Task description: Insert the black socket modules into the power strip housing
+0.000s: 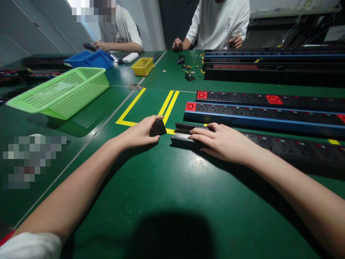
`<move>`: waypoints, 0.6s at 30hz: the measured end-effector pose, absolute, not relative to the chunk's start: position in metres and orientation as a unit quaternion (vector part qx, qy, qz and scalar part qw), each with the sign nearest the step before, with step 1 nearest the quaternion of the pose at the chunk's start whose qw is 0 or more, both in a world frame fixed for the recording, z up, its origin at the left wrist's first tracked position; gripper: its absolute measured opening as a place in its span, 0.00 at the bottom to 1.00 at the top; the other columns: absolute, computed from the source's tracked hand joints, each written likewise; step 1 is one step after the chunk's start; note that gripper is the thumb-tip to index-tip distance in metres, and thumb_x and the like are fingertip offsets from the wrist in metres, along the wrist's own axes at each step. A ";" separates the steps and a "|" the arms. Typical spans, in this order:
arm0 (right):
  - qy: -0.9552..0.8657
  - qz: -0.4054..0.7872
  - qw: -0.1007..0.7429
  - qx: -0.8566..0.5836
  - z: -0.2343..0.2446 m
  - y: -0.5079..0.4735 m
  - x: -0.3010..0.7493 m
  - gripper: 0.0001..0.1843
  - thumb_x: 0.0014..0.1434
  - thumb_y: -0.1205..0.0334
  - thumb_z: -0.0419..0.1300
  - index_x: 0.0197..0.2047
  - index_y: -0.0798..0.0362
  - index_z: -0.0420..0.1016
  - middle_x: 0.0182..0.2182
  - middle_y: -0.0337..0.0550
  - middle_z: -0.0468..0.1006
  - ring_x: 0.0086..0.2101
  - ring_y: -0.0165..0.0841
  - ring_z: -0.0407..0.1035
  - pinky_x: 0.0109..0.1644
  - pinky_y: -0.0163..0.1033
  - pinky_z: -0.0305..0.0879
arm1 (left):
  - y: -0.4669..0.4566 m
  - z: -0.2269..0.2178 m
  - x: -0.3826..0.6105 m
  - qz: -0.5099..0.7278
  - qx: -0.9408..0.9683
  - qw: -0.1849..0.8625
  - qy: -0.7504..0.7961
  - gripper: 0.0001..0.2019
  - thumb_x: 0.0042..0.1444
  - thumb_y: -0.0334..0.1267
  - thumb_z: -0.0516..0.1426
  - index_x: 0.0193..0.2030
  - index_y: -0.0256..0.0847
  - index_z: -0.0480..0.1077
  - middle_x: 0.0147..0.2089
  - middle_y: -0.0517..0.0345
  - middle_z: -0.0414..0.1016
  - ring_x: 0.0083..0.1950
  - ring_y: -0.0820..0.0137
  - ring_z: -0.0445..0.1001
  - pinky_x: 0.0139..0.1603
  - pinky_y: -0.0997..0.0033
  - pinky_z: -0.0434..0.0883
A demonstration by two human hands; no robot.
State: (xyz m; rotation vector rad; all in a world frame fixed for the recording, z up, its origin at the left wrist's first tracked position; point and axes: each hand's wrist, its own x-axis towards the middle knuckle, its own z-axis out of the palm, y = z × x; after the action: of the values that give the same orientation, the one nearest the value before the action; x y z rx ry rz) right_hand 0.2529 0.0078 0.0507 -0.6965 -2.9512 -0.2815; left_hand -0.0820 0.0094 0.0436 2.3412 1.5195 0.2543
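Between the thumb and fingers of my left hand (144, 132) is a small black socket module (159, 127), held just off the left end of a long power strip (283, 149). That strip's black metal channel (182, 136) shows bare silver inside at this end, and black sockets fill it farther right. My right hand (226, 142) rests over the channel, its fingers curled across the rails and gripping it. The module and the channel end are apart. Whatever lies under my right palm is hidden.
Two more strips, one blue-sided (242, 117), lie behind, with further strips stacked (269, 75) at back right. A green basket (81, 93), a blue bin (101, 59) and a yellow bin (142, 66) stand left. Yellow tape (129, 108) marks the table. Two people sit opposite.
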 end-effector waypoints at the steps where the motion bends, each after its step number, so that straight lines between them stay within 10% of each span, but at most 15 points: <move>1: -0.968 -0.096 0.050 -0.228 0.051 0.008 0.253 0.25 0.68 0.55 0.52 0.66 0.48 0.61 0.65 0.39 0.64 0.45 0.44 0.63 0.43 0.47 0.63 | 0.010 0.043 -0.082 0.092 0.816 0.178 0.542 0.36 0.53 0.47 0.59 0.67 0.40 0.54 0.64 0.45 0.66 0.63 0.55 0.68 0.64 0.54 0.66; 9: -0.966 -0.115 0.051 -0.226 0.051 0.006 0.250 0.21 0.67 0.55 0.52 0.62 0.48 0.64 0.63 0.40 0.67 0.44 0.43 0.63 0.42 0.46 0.61 | 0.010 0.052 -0.074 0.199 0.779 0.215 0.554 0.22 0.55 0.51 0.61 0.53 0.44 0.68 0.53 0.51 0.74 0.53 0.59 0.75 0.55 0.55 0.72; 18: -0.966 -0.116 0.049 -0.225 0.050 0.007 0.250 0.17 0.67 0.55 0.53 0.56 0.52 0.67 0.60 0.48 0.70 0.46 0.44 0.64 0.42 0.45 0.60 | -0.007 0.043 -0.026 0.539 0.537 0.396 0.514 0.23 0.53 0.46 0.64 0.51 0.43 0.61 0.52 0.50 0.77 0.49 0.65 0.78 0.50 0.59 0.78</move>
State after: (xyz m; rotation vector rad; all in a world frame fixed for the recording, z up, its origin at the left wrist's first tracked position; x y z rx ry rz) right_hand 0.2497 0.0072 0.0504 -0.6862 -2.9432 -0.3523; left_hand -0.0263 -0.0072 0.0429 1.3606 1.3036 1.3647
